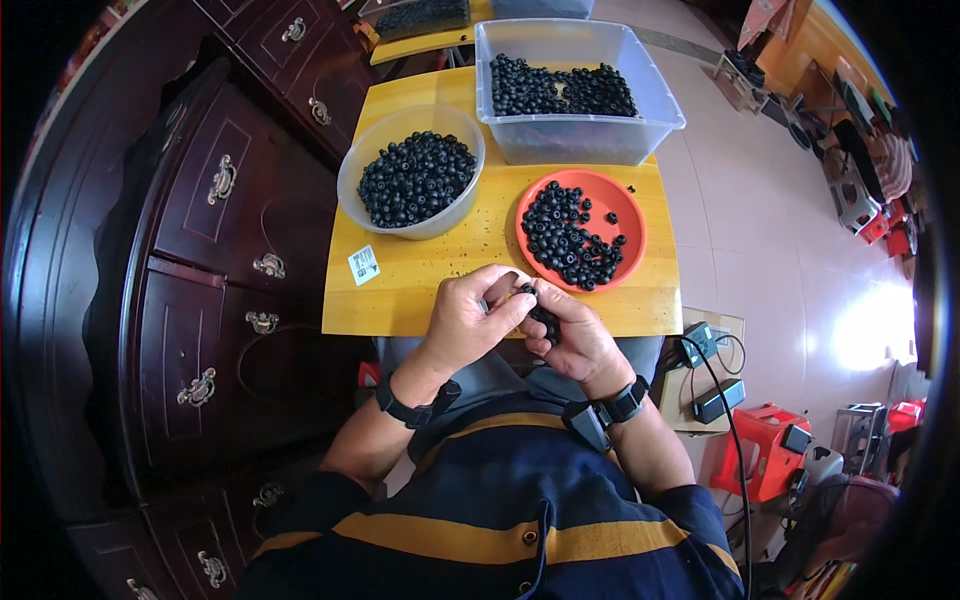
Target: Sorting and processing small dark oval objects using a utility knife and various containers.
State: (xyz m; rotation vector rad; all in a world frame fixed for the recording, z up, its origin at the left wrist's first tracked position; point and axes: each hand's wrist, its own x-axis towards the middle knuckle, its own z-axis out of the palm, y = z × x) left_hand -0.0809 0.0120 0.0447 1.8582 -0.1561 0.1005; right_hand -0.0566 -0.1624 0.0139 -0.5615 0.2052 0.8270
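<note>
My left hand (470,318) and my right hand (572,330) meet at the near edge of a small yellow wooden table (420,290). Both pinch a short string of small black beads (543,318) between the fingertips; the beads hang down along my right palm. Just beyond my right hand sits a red-orange plate (625,205) with several loose black beads on it. A clear round bowl (352,170) full of black beads stands at the table's left. A clear rectangular tub (580,135) with more beads stands at the back.
A dark wooden cabinet (210,260) with brass handles stands along the left. A small white tag (364,265) lies on the table. On the tiled floor to the right are black power adapters (705,345), a cable and red boxes (765,440).
</note>
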